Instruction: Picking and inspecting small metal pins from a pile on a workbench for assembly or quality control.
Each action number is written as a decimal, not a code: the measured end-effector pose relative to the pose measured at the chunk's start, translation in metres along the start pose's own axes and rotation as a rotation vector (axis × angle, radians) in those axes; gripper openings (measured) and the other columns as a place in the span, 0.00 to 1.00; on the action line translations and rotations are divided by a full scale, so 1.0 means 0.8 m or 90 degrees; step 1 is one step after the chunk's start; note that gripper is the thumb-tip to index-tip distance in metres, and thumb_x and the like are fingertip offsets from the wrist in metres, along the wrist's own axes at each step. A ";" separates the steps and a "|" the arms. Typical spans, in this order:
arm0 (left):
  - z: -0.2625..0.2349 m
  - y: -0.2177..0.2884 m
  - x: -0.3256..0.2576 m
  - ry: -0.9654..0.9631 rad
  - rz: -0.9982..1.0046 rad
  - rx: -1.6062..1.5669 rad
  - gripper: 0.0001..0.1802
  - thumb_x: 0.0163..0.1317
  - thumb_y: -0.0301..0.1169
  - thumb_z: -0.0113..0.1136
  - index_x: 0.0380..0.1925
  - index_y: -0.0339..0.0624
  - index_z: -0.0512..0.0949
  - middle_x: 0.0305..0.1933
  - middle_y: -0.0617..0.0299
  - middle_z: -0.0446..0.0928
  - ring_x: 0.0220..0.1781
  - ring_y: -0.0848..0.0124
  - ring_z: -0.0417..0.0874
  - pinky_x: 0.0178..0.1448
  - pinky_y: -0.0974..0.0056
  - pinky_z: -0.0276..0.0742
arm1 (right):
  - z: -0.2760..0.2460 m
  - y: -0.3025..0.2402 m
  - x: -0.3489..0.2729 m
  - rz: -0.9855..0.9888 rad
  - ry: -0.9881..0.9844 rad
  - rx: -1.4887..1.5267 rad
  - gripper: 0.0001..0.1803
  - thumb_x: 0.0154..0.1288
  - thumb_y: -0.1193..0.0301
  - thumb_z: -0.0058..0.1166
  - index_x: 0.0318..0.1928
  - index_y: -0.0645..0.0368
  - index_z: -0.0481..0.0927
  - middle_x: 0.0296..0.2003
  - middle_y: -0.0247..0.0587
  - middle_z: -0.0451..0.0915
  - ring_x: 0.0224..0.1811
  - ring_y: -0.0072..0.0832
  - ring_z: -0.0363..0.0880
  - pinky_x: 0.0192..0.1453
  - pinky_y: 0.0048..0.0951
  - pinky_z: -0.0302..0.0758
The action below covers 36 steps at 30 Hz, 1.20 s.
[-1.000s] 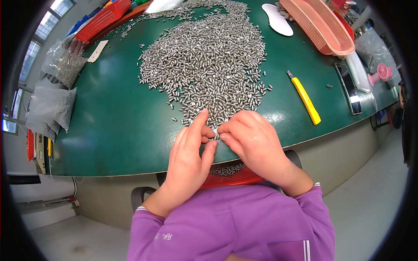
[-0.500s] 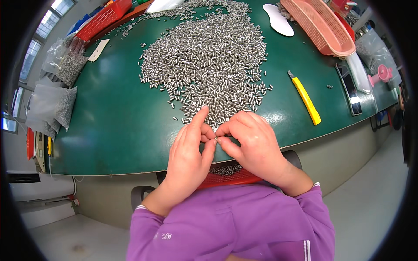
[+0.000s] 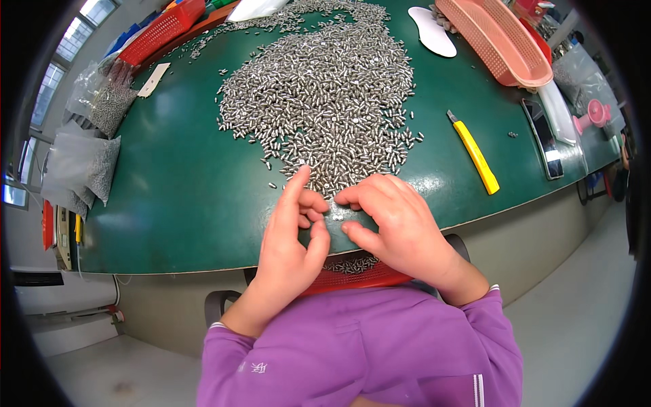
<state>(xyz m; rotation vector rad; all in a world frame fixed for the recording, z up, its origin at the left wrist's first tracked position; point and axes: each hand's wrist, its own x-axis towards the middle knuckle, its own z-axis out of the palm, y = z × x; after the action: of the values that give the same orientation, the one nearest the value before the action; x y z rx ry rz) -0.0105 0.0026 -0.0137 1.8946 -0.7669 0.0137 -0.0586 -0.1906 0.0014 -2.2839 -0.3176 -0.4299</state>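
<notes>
A large heap of small silvery metal pins (image 3: 325,88) covers the middle of the green table (image 3: 176,197). At the heap's near end, a small shiny metal piece (image 3: 338,218) lies between my hands, touched by neither. My left hand (image 3: 291,234) is beside it with thumb and fingers apart, the index finger reaching up to the heap's edge. On the other side, my right hand (image 3: 393,224) also holds nothing, its thumb and index finger parted. Below the table edge, a red basket (image 3: 319,283) with more metal pins sits close to my body.
A yellow utility knife (image 3: 478,159) lies on the right, near a phone (image 3: 542,139). Further back are a white insole-shaped piece (image 3: 432,32) and a pink basket (image 3: 498,44). Plastic bags of metal parts (image 3: 102,166) stand at the left edge. A red basket (image 3: 163,30) is at the far left.
My fingertips, which met at a small metal piece, have come apart. The left hand has shifted a little left, and a small metal piece now shows on the table between them.
</notes>
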 end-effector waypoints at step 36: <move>0.012 0.003 0.014 -0.006 0.076 0.112 0.39 0.57 0.12 0.62 0.72 0.35 0.66 0.39 0.59 0.79 0.41 0.60 0.79 0.49 0.56 0.77 | -0.004 0.009 0.003 -0.067 0.024 -0.032 0.07 0.60 0.76 0.64 0.38 0.58 0.81 0.35 0.40 0.76 0.40 0.42 0.77 0.45 0.42 0.75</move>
<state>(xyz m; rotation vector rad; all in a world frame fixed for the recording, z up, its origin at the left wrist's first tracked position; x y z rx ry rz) -0.0061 -0.0113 -0.0126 2.0134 -0.9088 0.1513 -0.0545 -0.1974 -0.0002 -2.3112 -0.4129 -0.5393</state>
